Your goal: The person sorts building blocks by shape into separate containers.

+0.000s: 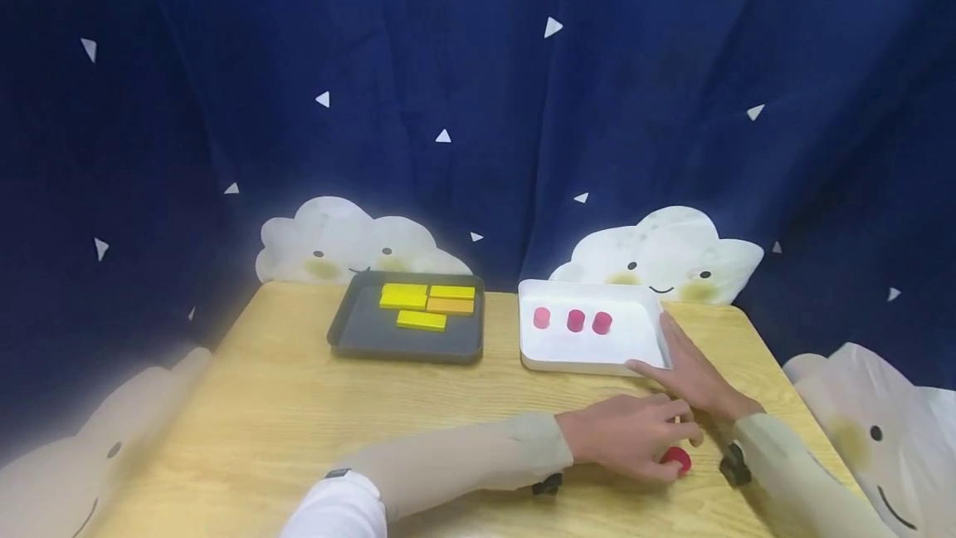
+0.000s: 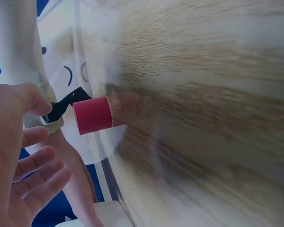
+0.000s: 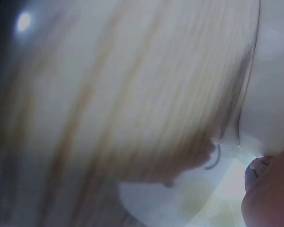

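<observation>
A red cylinder (image 1: 678, 461) stands on the wooden table at the right front. Just over it reaches my left hand (image 1: 631, 436), thumb and fingers spread about it. In the left wrist view, a gap shows between the loosely bent fingers (image 2: 40, 177) and the cylinder. My right hand (image 1: 695, 372) rests against the right front corner of a white tray (image 1: 582, 355), fingers stretched along its side and thumb laid at the front rim. Inside that tray stand a pink cylinder (image 1: 541, 318) and two red cylinders (image 1: 576, 320). The right wrist view shows only part of the right hand.
Left of the white tray, a dark grey tray (image 1: 366, 330) holds several yellow blocks (image 1: 421, 320) and an orange-yellow one (image 1: 451, 305). Behind the table (image 1: 299, 430) hangs a dark blue curtain (image 1: 478, 65) with cloud prints. My left forearm crosses the front of the table.
</observation>
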